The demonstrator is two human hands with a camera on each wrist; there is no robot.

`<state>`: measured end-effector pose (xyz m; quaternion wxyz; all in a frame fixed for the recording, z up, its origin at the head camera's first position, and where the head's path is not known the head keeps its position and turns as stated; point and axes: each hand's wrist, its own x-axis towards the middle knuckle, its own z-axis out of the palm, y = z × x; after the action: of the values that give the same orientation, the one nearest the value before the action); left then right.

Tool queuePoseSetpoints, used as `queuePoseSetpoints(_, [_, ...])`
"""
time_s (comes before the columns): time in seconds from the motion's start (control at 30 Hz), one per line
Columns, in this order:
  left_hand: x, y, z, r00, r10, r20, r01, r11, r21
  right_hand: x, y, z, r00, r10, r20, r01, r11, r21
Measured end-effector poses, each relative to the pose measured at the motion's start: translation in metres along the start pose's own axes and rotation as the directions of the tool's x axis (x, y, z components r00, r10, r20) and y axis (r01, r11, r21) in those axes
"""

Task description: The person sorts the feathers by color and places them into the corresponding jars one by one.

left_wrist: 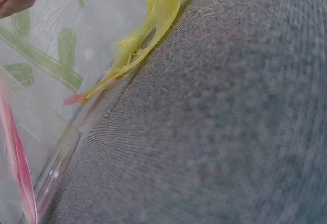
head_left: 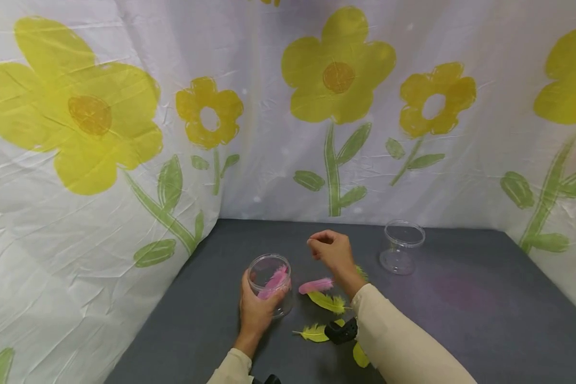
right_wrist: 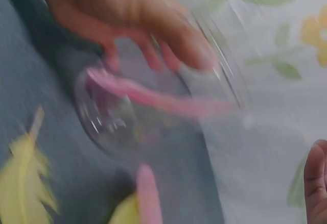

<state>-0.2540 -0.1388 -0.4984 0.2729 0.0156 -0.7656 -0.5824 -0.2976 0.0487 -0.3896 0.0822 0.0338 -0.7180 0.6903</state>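
Observation:
My left hand (head_left: 258, 310) grips a clear plastic jar (head_left: 284, 309), its open mouth tipped up. A pink feather (head_left: 274, 281) leans inside the jar; it also shows through the wall in the right wrist view. Up and to the right of the jar, my right hand (head_left: 333, 252) hovers over the table with its fingers loosely bent and nothing visible in them. Below that hand lie another pink feather (head_left: 315, 286) and a yellow feather (head_left: 327, 302). Nearer to me is a second yellow feather (head_left: 314, 334), and further yellow ones are partly hidden by my right forearm.
Another clear jar (head_left: 397, 261) stands at the back right of the dark grey table (head_left: 451, 320). A white cloth (head_left: 269, 160) printed with yellow flowers hangs behind and at the sides. A black wrist device (head_left: 341, 332) sits at my right sleeve, above the feathers.

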Motion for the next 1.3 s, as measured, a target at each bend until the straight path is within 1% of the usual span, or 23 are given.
queuePoseSetpoints(0.13, [0.002,0.001,0.0,1.0,0.001,-0.007,-0.001,1.0,0.001,0.012,0.008,-0.021,0.997,0.043,-0.069,-0.043,0.999,-0.002])
queuePoseSetpoints(0.23, [0.002,0.001,0.0,1.0,0.001,-0.003,-0.001,1.0,0.002,0.015,0.019,-0.033,0.992,0.086,-0.091,-0.088,0.996,-0.009])
queuePoseSetpoints(0.4, [0.002,0.0,0.001,1.0,0.007,-0.004,-0.007,1.0,0.011,0.016,0.04,-0.045,0.98,0.169,-0.101,-0.174,0.984,-0.046])
queuePoseSetpoints(0.57, [0.002,0.002,0.001,1.0,0.008,-0.015,-0.008,1.0,0.012,0.014,0.061,-0.051,0.972,0.217,-0.092,-0.228,0.966,-0.122])
queuePoseSetpoints(0.7, [0.002,0.003,0.002,1.0,-0.002,-0.011,0.002,1.0,0.013,0.012,0.075,-0.054,0.97,0.222,-0.101,-0.238,0.952,-0.194])
queuePoseSetpoints(0.93, [0.001,0.004,0.002,1.0,-0.028,0.0,0.028,1.0,0.006,0.009,0.094,-0.058,0.972,0.215,-0.093,-0.234,0.913,-0.334])
queuePoseSetpoints(1.13, [-0.002,0.004,0.0,1.0,-0.025,0.008,0.025,1.0,0.001,0.007,0.102,-0.054,0.972,0.217,-0.086,-0.233,0.889,-0.393])
queuePoseSetpoints(1.3, [-0.002,0.003,0.0,1.0,-0.02,0.006,0.02,1.0,0.001,0.007,0.1,-0.049,0.973,0.214,-0.084,-0.229,0.881,-0.413])
